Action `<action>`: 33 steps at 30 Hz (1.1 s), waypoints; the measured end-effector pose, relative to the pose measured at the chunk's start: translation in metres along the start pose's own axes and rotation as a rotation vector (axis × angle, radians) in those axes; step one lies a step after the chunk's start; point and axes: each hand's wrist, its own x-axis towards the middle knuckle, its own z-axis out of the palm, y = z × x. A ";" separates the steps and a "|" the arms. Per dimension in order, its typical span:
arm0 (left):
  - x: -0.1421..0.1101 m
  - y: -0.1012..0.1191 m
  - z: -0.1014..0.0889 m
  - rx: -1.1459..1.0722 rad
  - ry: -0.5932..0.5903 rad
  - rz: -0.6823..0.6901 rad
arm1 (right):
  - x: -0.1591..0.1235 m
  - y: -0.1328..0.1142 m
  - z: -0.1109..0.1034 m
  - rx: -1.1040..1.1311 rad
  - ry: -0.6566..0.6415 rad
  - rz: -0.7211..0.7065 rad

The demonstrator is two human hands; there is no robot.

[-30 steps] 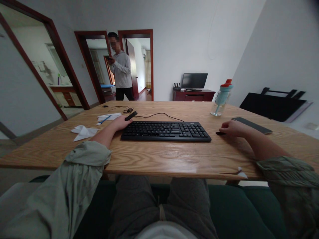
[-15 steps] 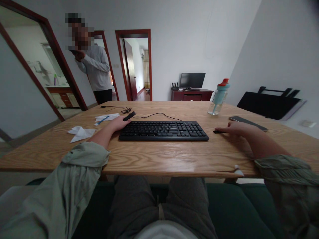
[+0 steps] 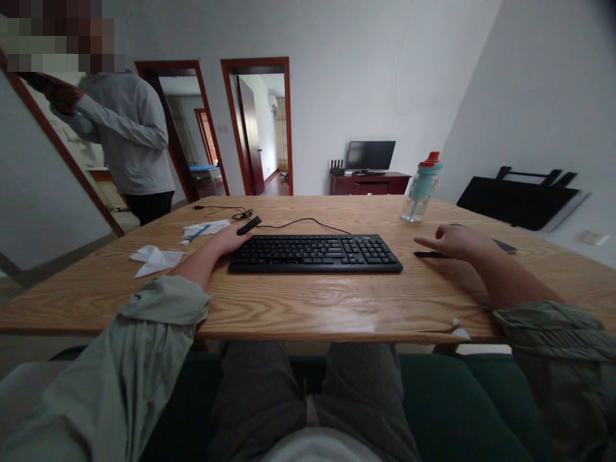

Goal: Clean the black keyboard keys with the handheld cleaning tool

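A black keyboard [image 3: 315, 253] lies flat on the wooden table in front of me. My left hand [image 3: 230, 240] rests at its upper left corner, fingers closed round a short black stick-like object [image 3: 249, 225] whose kind I cannot make out. To the right of the keyboard, my right hand [image 3: 455, 241] hovers over a slim black object [image 3: 429, 255] lying on the table. Its index finger points left, apart from that object, and nothing shows in the hand. Behind this hand is a dark flat phone-like slab [image 3: 505, 246], mostly covered.
White tissues [image 3: 156, 258] and a blue-and-white stick [image 3: 197, 235] lie left of my left hand. The keyboard cable [image 3: 308, 220] runs along the back. A water bottle [image 3: 420, 192] stands at the back right. Another person [image 3: 129, 135] stands beyond the table's left side.
My right hand has lifted off the slim black object, which stays on the table. My left hand has hardly moved. The other person has shifted left and nearer.
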 end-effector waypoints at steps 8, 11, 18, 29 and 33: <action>-0.002 0.003 0.000 0.015 -0.020 -0.001 | -0.063 -0.119 0.010 0.030 0.069 -0.735; -0.001 0.003 0.002 0.005 -0.002 0.009 | -0.061 -0.127 0.014 -0.018 0.071 -0.780; 0.001 0.017 0.012 -0.096 0.034 0.058 | -0.032 -0.112 0.012 -0.107 0.064 -0.722; -0.025 0.082 -0.010 -0.046 0.280 0.154 | -0.053 -0.249 -0.023 0.609 -0.019 -0.672; -0.041 0.118 -0.003 -0.060 0.218 0.401 | -0.057 -0.312 0.004 0.937 -0.116 -0.709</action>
